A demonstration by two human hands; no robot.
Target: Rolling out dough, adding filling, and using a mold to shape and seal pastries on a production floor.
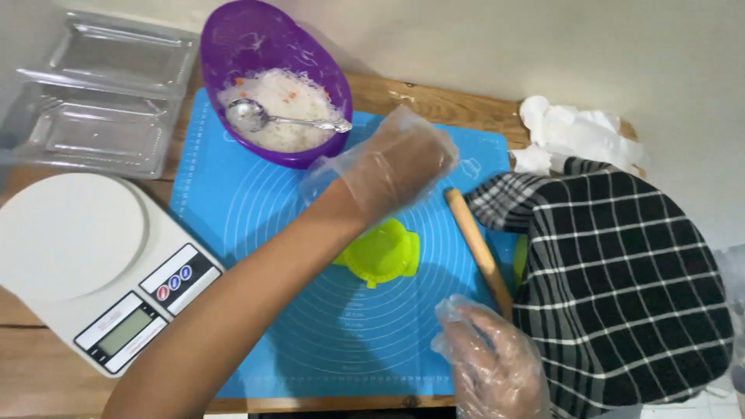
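Nearest, right hand (490, 361) in a clear plastic glove, low over the blue mat (326, 341), fingers loosely curled and holding nothing, just beside the near end of the rolling pin (479, 250) — parked within reach of it, by the look of things. Pin lying slantwise on the mat against a black-and-white checked cloth (621, 287) bunched at the right, probably draped over something to keep it covered. Next out, left hand (392, 167), gloved too, reached across the mat and hovering above the green press (382, 252); fingers bent downward and relaxed, gripping nothing that shows, though the fingertips face away and cannot be told for sure. Press folded shut, flat near mid-mat, partly under the wrist. To the left, a white kitchen scale (85, 256) at the table edge, clear of the working patch. Farther back, a purple bowl (272, 77) of white filling with orange flecks, spoon (264, 118) resting inside, handle toward the hands — handy for scooping. Beyond, clear plastic trays (101, 93) far left and crumpled white gloves (574, 128) far right by the wall.
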